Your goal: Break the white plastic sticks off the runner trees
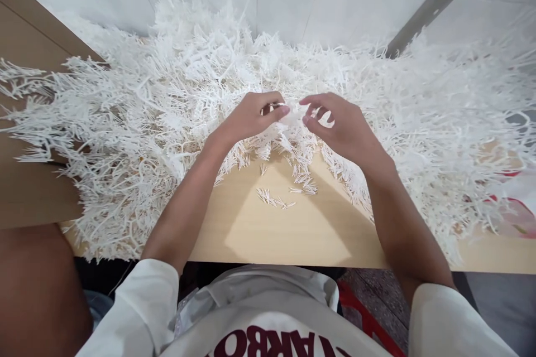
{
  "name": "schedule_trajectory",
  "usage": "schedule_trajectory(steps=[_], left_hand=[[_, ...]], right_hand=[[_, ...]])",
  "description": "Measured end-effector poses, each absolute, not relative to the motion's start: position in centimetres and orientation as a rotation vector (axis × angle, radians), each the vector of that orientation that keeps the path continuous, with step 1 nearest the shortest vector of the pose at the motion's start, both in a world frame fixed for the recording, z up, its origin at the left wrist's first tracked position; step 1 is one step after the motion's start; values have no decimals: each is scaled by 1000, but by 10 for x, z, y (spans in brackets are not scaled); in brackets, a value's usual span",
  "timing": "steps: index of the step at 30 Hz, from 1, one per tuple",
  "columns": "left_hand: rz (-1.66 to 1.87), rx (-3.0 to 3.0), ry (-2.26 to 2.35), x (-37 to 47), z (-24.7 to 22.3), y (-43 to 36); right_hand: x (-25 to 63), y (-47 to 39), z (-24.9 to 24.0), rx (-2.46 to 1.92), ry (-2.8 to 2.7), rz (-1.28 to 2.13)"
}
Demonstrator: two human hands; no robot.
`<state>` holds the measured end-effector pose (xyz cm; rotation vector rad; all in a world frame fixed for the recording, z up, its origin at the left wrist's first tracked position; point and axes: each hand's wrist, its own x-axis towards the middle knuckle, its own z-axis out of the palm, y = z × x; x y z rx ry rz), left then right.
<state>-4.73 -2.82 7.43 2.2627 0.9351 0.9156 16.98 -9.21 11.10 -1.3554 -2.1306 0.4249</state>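
Note:
A white branching plastic sprig (295,118) hangs between my two hands, hard to set apart from the white heap behind it. My left hand (259,114) is closed in a pinch on it, thumb against the fingers. Just across, my right hand (337,122) has curled fingers with a gap between thumb and forefinger, close to the sprig's right side. Whether those fingertips touch it I cannot tell. Below both hands, a few loose white sprig tips (270,198) lie on the pale wooden table (288,234).
A large heap of white sprigs (138,117) spreads along the table on both sides and up to the tiled wall (288,0). A brown board (37,189) stands at left, a grey metal post (435,5) at back right. A red-edged plastic bag (517,215) lies far right.

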Motion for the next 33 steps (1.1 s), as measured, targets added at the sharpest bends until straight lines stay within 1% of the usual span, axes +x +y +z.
schedule_trajectory(steps=[3, 6, 14, 18, 25, 33], left_hand=[[877, 2255, 860, -34, 78, -36], [849, 2233, 834, -31, 77, -37], [807, 2312, 854, -27, 69, -35], [767, 2273, 828, -23, 65, -36], [808, 2156, 771, -21, 70, -40], [795, 1984, 711, -21, 64, -37]], right_hand=[[173, -80, 95, -1330, -2160, 403], [172, -79, 93, -1297, -2279, 365], [165, -88, 98, -1347, -2483, -95], [160, -95, 103, -1298, -2570, -218], [155, -103, 113, -1244, -2601, -305], [151, -106, 113, -1252, -2587, -232]])
